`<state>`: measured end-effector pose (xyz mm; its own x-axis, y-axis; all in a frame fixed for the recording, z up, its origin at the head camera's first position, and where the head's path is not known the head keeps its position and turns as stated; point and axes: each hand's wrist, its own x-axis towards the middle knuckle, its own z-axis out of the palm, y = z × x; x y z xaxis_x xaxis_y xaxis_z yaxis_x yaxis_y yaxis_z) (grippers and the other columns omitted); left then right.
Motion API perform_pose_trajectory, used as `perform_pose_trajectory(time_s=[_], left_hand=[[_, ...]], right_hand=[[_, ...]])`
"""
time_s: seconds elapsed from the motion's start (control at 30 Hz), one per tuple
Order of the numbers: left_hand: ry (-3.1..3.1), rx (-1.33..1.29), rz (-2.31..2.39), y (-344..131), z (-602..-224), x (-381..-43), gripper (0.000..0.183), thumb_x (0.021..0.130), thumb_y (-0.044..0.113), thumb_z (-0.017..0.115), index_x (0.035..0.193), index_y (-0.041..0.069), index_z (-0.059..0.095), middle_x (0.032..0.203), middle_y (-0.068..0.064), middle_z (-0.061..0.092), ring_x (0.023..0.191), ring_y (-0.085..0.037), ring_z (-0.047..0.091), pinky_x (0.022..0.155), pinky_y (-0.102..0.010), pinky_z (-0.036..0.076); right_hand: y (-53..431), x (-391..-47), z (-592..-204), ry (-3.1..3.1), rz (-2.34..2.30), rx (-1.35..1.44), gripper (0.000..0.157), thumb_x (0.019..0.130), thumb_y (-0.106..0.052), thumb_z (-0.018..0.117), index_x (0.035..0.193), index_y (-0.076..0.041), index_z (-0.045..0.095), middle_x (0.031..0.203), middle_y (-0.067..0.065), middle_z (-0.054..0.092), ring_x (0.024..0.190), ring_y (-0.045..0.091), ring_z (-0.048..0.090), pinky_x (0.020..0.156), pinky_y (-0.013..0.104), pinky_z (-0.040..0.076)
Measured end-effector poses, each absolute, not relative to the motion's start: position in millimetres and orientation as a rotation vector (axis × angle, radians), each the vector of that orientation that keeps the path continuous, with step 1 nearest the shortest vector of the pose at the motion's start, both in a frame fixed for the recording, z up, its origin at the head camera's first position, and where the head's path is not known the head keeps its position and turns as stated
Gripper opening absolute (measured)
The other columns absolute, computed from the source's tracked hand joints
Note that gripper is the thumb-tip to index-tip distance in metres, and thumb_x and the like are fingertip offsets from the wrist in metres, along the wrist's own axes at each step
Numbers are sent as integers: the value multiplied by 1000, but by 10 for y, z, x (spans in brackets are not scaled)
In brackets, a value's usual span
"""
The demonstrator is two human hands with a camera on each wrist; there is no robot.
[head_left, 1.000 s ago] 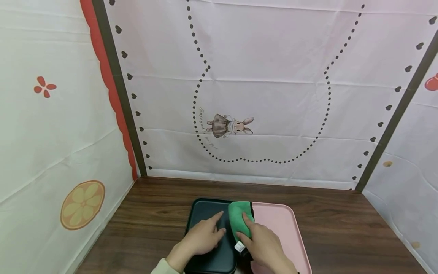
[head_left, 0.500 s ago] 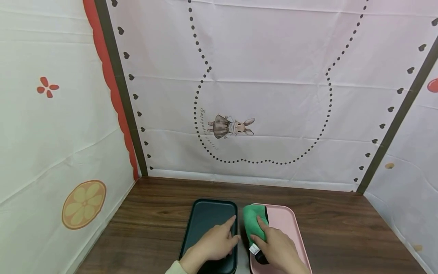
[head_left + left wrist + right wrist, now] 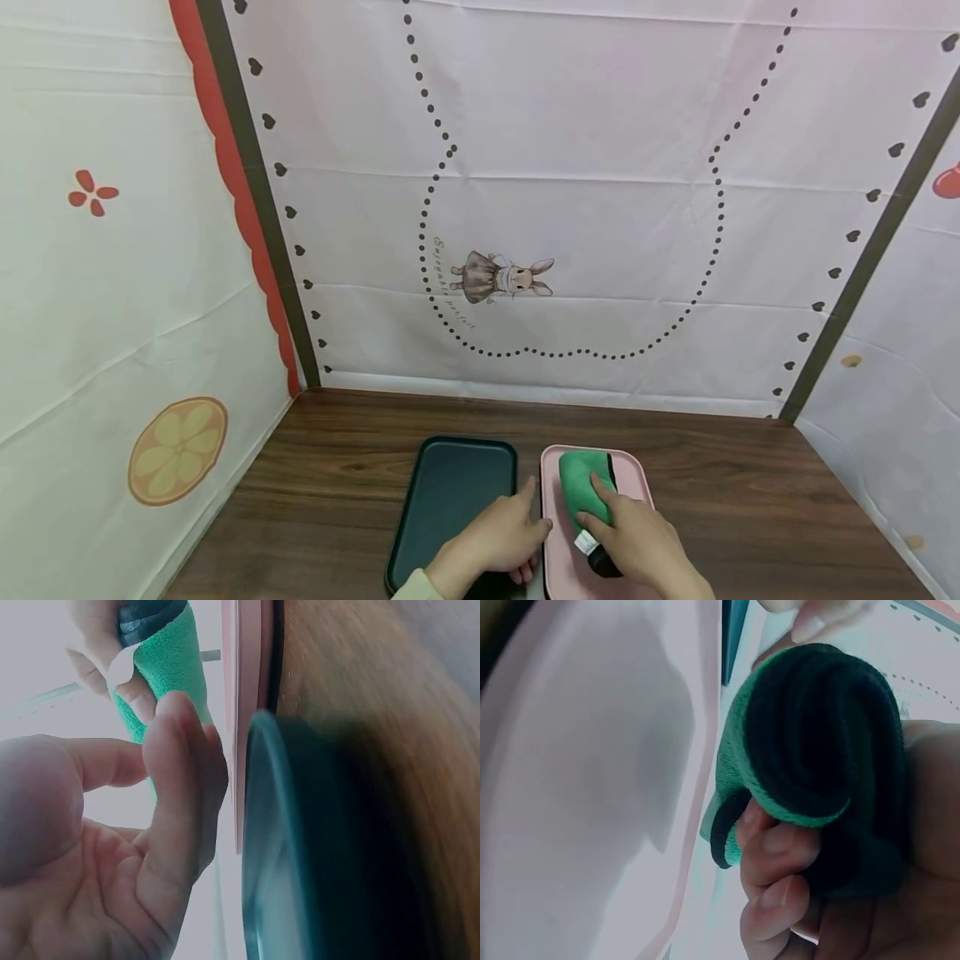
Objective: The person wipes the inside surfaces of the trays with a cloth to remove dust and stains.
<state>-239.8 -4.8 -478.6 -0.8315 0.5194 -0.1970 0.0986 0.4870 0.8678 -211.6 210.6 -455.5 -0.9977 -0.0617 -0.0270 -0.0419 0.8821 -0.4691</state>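
A rolled green towel [image 3: 583, 487] with black edging and a white tag [image 3: 587, 542] is in my right hand [image 3: 641, 537], over the pink tray [image 3: 553, 542]. Seen from the right wrist, fingers and thumb wrap the towel roll [image 3: 817, 742], its dark layered end facing the camera; the tray [image 3: 592, 765] lies apart from it and carries a shadow. My left hand [image 3: 502, 533] holds nothing; its index finger and thumb extend above the gap between the pink tray and the dark green tray [image 3: 457, 479]. The left wrist view shows this hand [image 3: 176, 802] loosely bent beside the dark tray's rim [image 3: 274, 765].
Both trays lie side by side on a brown wood-grain table [image 3: 337, 492], a narrow gap between them. Printed cloth panels enclose it: a back panel [image 3: 585, 208] with a rabbit, a left panel [image 3: 67, 333] and a right panel [image 3: 900, 333].
My right hand has carried the towel rightward from between the trays to above the pink tray. The left hand has moved right too, from over the dark tray to the gap.
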Motion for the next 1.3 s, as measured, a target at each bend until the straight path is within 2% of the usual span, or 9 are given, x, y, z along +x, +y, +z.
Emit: perform_pose_trajectory(time_s=[0.13,0.3,0.5,0.6,0.83,1.17,1.3], left_hand=[[2277,503,1303,23,-4801,-2385,79,105,24,57,161,-11,14,59,-9,67,38,-13,59,41,-32,53],[2301,526,1246,80,-4839,-2365,78,104,18,56,159,-16,12,52,-8,64,34,-10,56,38,-31,51],[2387,517,1126,137,-4880,-2344,74,102,12,53,157,-18,15,46,-4,59,32,-9,50,37,-24,43],[2392,515,1122,154,-4901,-2331,71,100,6,50,157,-20,15,45,-4,59,32,-8,49,34,-22,41],[2381,515,1102,180,-4943,-2325,69,101,3,49,156,-21,15,45,-4,59,33,-9,51,34,-22,42],[2372,520,1104,196,-4964,-2312,68,101,3,47,156,-20,15,44,-1,58,33,-7,50,36,-20,40],[2390,528,1072,217,-4959,-2303,71,97,1,49,156,-19,16,46,-1,55,35,-7,46,38,-21,37]], right_hand=[[2159,-2114,-4534,2995,-733,-72,70,93,-48,73,149,-9,58,122,20,74,89,28,74,67,53,56],[2194,-2127,-4530,2972,-699,-67,70,93,-48,73,149,-10,57,117,20,76,86,25,72,64,52,54],[2221,-2128,-4528,2977,-633,-58,69,92,-49,74,148,-11,59,122,20,75,98,38,74,70,58,56],[2222,-2117,-4546,2959,-605,-56,70,91,-49,75,148,-11,59,125,19,74,102,40,73,72,59,56],[2190,-2094,-4624,2953,-543,-58,71,88,-48,78,146,-10,61,119,20,75,95,37,74,67,57,56],[2148,-2075,-4678,2957,-500,-77,77,88,-50,77,148,-7,57,113,19,77,95,32,75,64,56,56],[2152,-2062,-4689,2936,-499,-89,80,89,-52,76,150,-6,54,115,18,77,96,32,74,70,59,57]])
